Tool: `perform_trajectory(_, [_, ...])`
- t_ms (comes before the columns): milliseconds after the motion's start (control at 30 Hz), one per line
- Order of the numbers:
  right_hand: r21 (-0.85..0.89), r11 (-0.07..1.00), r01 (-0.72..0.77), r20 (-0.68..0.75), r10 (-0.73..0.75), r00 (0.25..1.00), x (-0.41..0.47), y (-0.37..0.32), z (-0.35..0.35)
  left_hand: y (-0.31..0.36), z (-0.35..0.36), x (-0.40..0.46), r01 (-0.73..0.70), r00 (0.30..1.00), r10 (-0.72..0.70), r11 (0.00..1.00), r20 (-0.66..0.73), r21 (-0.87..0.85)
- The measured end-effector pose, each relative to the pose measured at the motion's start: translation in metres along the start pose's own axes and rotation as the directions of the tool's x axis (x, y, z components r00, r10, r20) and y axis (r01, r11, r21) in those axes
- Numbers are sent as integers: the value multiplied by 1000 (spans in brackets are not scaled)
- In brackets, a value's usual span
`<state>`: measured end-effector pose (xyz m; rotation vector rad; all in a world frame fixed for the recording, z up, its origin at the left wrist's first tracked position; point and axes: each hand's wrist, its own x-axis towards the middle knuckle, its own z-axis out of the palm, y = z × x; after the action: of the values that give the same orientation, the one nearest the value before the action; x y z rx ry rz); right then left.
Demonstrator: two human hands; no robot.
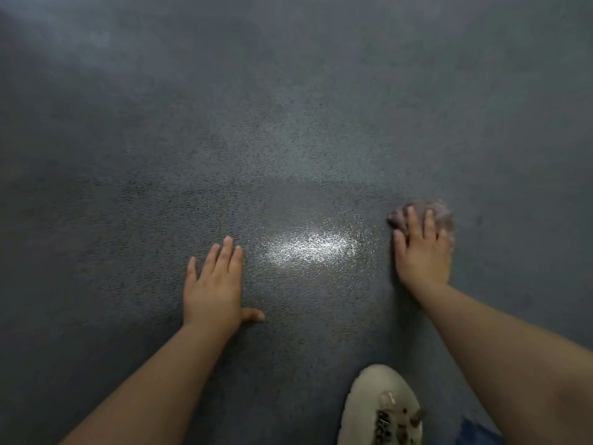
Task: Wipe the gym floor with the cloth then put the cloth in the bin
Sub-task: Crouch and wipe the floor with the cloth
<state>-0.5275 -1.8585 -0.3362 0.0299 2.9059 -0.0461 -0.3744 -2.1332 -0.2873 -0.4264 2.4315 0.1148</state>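
— What's the surface?
— Floor [288,123]: dark grey, pebbled, one shiny patch [309,247].
— What's on it?
— My left hand [215,284] flat; cloth [446,216] beneath my right hand [422,252]; shoe [382,409].

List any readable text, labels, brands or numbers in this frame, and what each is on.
None readable.
Shoe: dark marks by the laces, too blurred to read.
Cloth under the right hand: no print visible.
Floor, with the left hand flat on it: no markings.
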Motion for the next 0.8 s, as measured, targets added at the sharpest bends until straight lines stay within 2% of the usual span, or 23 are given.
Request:
perform_trajectory(67, [104, 982, -156, -4, 157, 988, -1, -24, 0, 1, -2, 0, 3, 1000, -3, 1000, 9, -1])
perform_trajectory(100, [121, 979, -163, 1, 164, 986, -7, -42, 0, 2, -3, 0, 2, 1000, -2, 1000, 11, 6])
perform_trajectory(167, [105, 994, -34, 49, 29, 998, -30, -77, 8, 5, -5, 1, 7, 1000, -7, 1000, 16, 19])
perform_trajectory(200, [82, 991, 109, 64, -114, 991, -47, -89, 14, 7, -6, -1, 11, 1000, -11, 1000, 23, 25])
perform_trajectory(233, [63, 951, 302, 55, -305, 951, -66, -96, 17, 10, -7, -4, 12, 1000, -12, 999, 29, 31])
perform_trajectory(300, [70, 790, 609, 141, -612, 778, -95, -92, 16, 18, -9, -15, -5, 999, 4, 999, 38, 33])
perform_trajectory(367, [-6, 630, 777, 285, -744, 605, -90, -75, 6, 28, -15, -31, -37, 999, 37, 999, 37, 17])
perform_trajectory(400, [-55, 596, 801, 321, -749, 579, -79, -67, -1, 33, -19, -40, -54, 998, 54, 999, 29, 6])
perform_trajectory(433, [-76, 646, 760, 345, -698, 628, -67, -60, -11, 37, -24, -50, -70, 997, 70, 998, 18, -6])
perform_trajectory(500, [-126, 874, 470, 317, -413, 854, -43, -43, -34, 47, -37, -72, -87, 996, 87, 996, -6, -24])
perform_trajectory(533, [-140, 927, 348, 320, -291, 902, -38, -33, -48, 52, -43, -83, -84, 996, 84, 996, -25, -28])
perform_trajectory(600, [-76, 952, 298, 329, -258, 909, -43, -14, -80, 63, -57, -105, -80, 995, 78, 996, -60, -35])
perform_trajectory(800, [33, 912, 410, 178, -409, 895, -106, -1, -137, 92, -87, -166, -85, 989, 70, 990, -129, -116])
